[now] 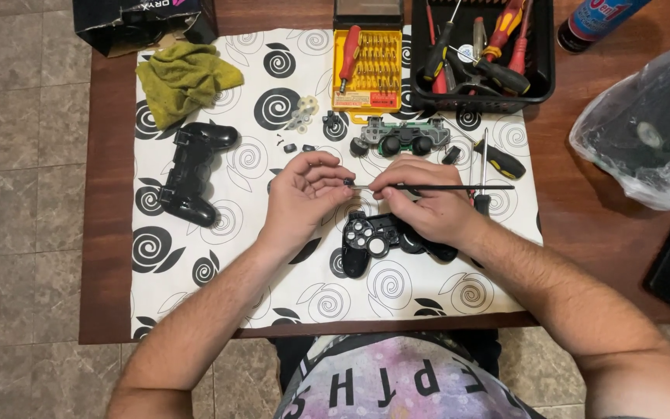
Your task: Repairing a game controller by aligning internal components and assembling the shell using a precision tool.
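Your left hand (302, 194) is curled, fingertips pinching a tiny dark part (347, 182) at its tip. Your right hand (422, 203) grips a thin black-shafted tool (459, 187) held level, its metal tip touching that part. Both hands hover over the open front shell (374, 239): glossy black plastic, round button holes, lying on the cloth just under your right palm.

Cloth mat (219, 287) is white with black spiral print and covers the brown wooden counter (583, 209). The matching back shell (192, 174), smooth black with two horns, sits well to the left. The green circuit board (402, 137) with two dark thumbstick caps lies just beyond your hands. Small pale rubber pads (302, 113) and loose black bits lie near it. A crumpled olive rag (184, 78), coarse weave, is far left.

A yellow bit case (367, 68) with a red driver is open beside a black tray (482, 54) of screwdrivers. A yellow-and-black screwdriver (499, 161) lies right of your hands. A crinkled clear plastic bag (645, 132) is at far right.
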